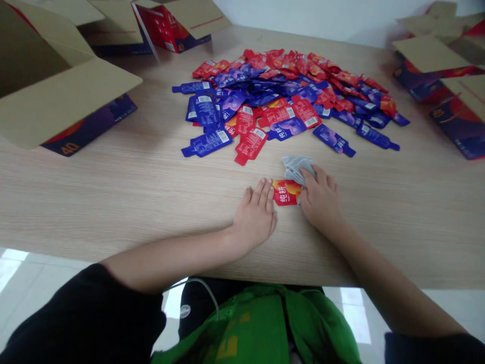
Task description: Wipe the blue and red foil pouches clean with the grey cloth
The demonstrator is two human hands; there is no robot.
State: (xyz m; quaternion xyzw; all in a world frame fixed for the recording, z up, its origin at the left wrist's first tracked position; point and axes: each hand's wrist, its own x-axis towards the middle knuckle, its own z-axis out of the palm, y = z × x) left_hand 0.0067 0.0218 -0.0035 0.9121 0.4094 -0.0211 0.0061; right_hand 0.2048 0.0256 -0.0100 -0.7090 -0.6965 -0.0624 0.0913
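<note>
A light wood table stands against a white wall. Open cardboard boxes lie to the left of the pile of red and blue packets, and more boxes to its right. On the near side of the pile are both hands, apart from each other: the left hand lies flat, fingertips at one end of a red packet; the right hand grips a folded grey cloth at the other end. That packet lies flat, nearer than the pile. The step looks like wiping it; a clean stroke calls for steady left fingers and light cloth pressure.
</note>
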